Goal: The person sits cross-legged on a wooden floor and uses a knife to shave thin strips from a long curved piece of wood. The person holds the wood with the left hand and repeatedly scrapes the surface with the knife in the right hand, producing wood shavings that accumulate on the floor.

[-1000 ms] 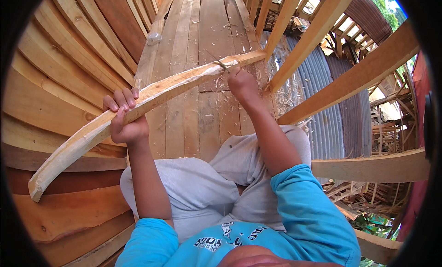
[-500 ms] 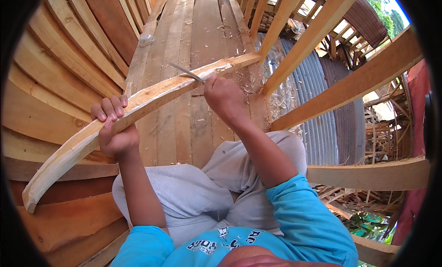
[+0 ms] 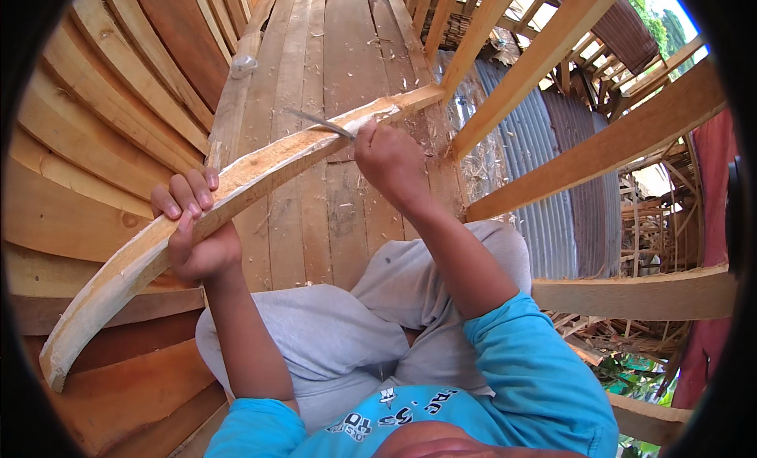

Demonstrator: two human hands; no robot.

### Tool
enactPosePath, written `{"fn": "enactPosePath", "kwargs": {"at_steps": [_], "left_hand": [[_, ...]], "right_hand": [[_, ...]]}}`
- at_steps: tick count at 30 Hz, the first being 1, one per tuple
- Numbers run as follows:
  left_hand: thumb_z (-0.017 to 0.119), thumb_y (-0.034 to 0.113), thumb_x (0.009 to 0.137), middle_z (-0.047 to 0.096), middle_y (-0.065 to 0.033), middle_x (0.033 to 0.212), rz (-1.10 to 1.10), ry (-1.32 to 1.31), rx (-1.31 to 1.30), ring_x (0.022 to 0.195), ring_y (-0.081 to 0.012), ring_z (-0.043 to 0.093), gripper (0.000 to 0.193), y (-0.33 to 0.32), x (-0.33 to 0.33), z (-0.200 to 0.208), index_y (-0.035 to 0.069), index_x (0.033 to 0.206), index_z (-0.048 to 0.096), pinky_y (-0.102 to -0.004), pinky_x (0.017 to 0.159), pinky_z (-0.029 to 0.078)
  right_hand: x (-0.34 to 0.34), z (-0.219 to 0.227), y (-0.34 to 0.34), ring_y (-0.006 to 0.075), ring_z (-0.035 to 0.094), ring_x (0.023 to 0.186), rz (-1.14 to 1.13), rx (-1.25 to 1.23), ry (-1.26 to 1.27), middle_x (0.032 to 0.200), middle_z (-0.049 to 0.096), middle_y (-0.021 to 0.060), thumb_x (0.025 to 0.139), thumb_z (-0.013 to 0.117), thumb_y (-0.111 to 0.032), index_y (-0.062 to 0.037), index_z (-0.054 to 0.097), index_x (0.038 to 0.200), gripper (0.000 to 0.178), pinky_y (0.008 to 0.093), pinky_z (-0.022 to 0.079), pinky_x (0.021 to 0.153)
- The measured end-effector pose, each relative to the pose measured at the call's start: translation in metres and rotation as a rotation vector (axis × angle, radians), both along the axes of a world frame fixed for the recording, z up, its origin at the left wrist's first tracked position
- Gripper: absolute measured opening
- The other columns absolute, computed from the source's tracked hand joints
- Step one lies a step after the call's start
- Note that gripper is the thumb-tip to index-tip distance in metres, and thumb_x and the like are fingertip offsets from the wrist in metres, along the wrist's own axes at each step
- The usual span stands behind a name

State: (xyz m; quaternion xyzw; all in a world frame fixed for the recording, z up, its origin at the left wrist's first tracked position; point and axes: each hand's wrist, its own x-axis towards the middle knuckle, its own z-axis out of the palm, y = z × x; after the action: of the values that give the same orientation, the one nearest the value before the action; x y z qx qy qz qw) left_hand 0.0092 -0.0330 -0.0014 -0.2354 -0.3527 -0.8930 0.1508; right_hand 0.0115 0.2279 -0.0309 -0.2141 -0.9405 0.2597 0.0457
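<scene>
While curved timber (image 3: pixel 276 158) overhangs plank flooring (image 3: pixel 347 48), posts (image 3: pixel 540 67) rise rightward.

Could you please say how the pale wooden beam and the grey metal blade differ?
The long, pale wooden beam is bigger than the thin, grey metal blade. The left hand grips the beam; the blade juts from the right hand. Both slant in this view.

Clear container (image 3: pixel 244 66) at left edge of plank floor (image 3: pixel 347 56); wooden slats (image 3: pixel 538 71) along right edge, corrugated metal sheets (image 3: pixel 544 174) beyond.
</scene>
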Motion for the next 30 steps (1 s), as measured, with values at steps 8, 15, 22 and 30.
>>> {"fn": "enactPosePath", "kwargs": {"at_steps": [8, 15, 22, 30], "left_hand": [[0.063, 0.016, 0.069, 0.043, 0.0021, 0.074, -0.018, 0.003, 0.012, 0.076, -0.0137, 0.043, 0.025, 0.003, 0.0, 0.002, 0.018, 0.084, 0.043, -0.0363, 0.09, 0.035], [0.059, 0.014, 0.069, 0.044, -0.0001, 0.072, -0.027, 0.006, 0.033, 0.074, -0.0141, 0.045, 0.024, 0.007, 0.0, 0.005, 0.017, 0.084, 0.041, -0.0371, 0.087, 0.037], [0.057, 0.014, 0.068, 0.044, 0.0002, 0.072, 0.021, -0.006, 0.021, 0.073, -0.0143, 0.044, 0.023, 0.004, 0.001, 0.003, 0.017, 0.084, 0.042, -0.0367, 0.087, 0.038], [0.058, 0.015, 0.067, 0.043, 0.0005, 0.073, 0.004, 0.003, 0.004, 0.073, -0.0143, 0.043, 0.024, 0.009, -0.001, 0.004, 0.017, 0.085, 0.042, -0.0365, 0.086, 0.037]], "right_hand": [[0.0, -0.015, 0.013, 0.0478, 0.067, 0.083, -0.054, 0.101, 0.086, 0.088, 0.069, 0.0264, 0.098, 0.034, -0.033, 0.0017, 0.071, 0.084, 0.052, 0.0546, 0.053, 0.079], [-0.02, -0.044, 0.058, 0.0476, 0.067, 0.084, -0.176, 0.125, 0.2, 0.086, 0.069, 0.0271, 0.098, 0.035, -0.031, 0.0013, 0.07, 0.084, 0.05, 0.0562, 0.052, 0.081], [0.002, -0.011, 0.003, 0.0466, 0.067, 0.084, -0.002, 0.13, 0.13, 0.086, 0.069, 0.0266, 0.098, 0.035, -0.03, 0.0003, 0.071, 0.081, 0.05, 0.0568, 0.052, 0.08], [-0.02, -0.044, 0.057, 0.0466, 0.068, 0.08, -0.168, 0.139, 0.211, 0.082, 0.069, 0.0261, 0.098, 0.036, -0.034, 0.0009, 0.071, 0.079, 0.053, 0.0546, 0.053, 0.078]]}}
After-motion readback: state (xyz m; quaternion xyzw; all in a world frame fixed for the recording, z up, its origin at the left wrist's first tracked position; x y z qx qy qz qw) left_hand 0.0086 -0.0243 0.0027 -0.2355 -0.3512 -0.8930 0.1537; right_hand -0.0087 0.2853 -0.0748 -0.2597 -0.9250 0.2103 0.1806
